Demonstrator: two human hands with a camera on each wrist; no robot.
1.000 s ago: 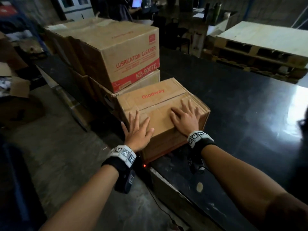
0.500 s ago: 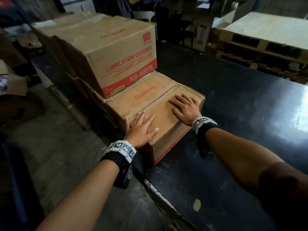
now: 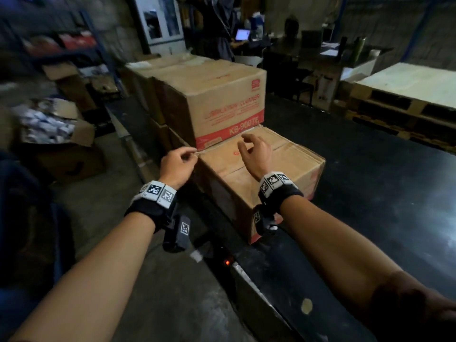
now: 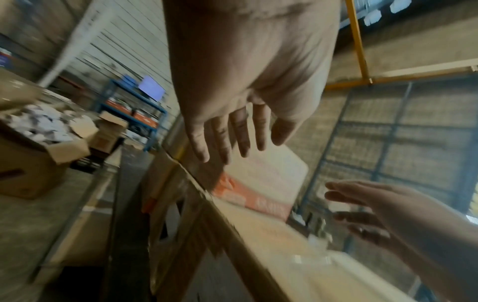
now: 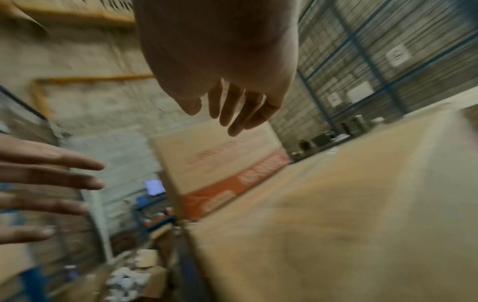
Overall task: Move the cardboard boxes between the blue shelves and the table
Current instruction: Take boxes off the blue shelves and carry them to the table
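Head view: both hands, left hand (image 3: 175, 166) and right hand (image 3: 255, 154), hover loose-fingered, empty, over the low box (image 3: 261, 178) beside stacked cartons (image 3: 217, 104).

wrists: black straps (image 3: 150, 210), white square-coded marker blocks (image 3: 273, 181); forearms: bare, sleeveless

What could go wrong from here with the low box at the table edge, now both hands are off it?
1. The low box sits close to the black table edge, its near corner almost at the rim; a nudge might tip it floorward.
2. The left hand and right hand hover open, holding nothing, so nothing steadies it.
3. The red-banded box stands stacked right behind; pulling the low box may disturb that stack.
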